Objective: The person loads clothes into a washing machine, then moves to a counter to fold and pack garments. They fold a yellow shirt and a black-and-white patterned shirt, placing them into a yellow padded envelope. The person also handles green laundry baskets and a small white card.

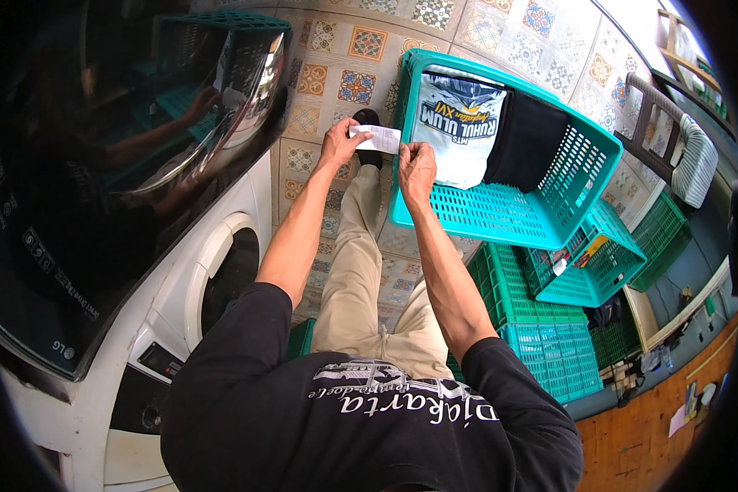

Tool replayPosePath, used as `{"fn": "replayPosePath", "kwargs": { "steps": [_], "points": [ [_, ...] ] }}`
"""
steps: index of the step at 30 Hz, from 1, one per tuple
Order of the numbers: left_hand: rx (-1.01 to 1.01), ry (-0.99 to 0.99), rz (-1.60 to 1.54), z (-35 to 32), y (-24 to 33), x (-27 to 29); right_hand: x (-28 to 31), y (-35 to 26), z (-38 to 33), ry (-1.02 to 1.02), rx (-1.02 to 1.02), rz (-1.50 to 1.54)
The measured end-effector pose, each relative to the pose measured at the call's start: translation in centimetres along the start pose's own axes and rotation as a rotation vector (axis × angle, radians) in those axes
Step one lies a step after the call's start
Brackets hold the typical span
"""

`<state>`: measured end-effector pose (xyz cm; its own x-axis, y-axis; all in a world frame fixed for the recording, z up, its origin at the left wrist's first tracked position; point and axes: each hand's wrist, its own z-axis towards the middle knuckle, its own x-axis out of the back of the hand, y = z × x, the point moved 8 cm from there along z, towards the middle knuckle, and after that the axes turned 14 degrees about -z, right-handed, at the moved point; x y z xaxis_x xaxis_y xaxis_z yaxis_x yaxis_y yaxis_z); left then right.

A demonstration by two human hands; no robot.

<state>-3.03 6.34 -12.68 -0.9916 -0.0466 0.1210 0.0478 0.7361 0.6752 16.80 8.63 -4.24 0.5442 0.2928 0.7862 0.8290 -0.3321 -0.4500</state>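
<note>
Between my two hands a small white paper slip with faint print is stretched out flat. Its left end is pinched in my left hand, thumb on top. My right hand grips the right end, close to the rim of a teal plastic basket. Inside that basket lie a folded white shirt with dark and yellow lettering and a folded black garment, side by side at the far end.
White front-loading washers and a glossy black machine line my left. Stacked green baskets stand at right, with a smaller teal basket holding small items. Beyond is a chair. Patterned tiles cover the floor.
</note>
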Motion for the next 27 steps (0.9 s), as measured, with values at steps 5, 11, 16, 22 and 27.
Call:
{"fn": "replayPosePath", "kwargs": {
  "steps": [5,11,16,22,27],
  "points": [
    [-0.008,0.002,0.018,0.5,-0.2,-0.2,-0.1,0.3,-0.1,0.018,-0.016,-0.013],
    [0.041,-0.008,0.039,0.9,-1.2,-0.4,0.0,0.0,0.0,0.02,-0.026,0.004],
    [0.033,0.047,0.129,1.6,-2.1,-0.9,-0.2,0.1,0.1,0.003,-0.041,-0.001],
    [0.055,0.043,0.175,1.9,-0.8,-2.6,-0.5,2.3,0.4,0.005,-0.207,0.115],
    [0.087,0.004,0.269,2.5,-0.1,-4.4,-1.5,4.0,0.9,-0.272,-0.462,0.342]
  ]
}}
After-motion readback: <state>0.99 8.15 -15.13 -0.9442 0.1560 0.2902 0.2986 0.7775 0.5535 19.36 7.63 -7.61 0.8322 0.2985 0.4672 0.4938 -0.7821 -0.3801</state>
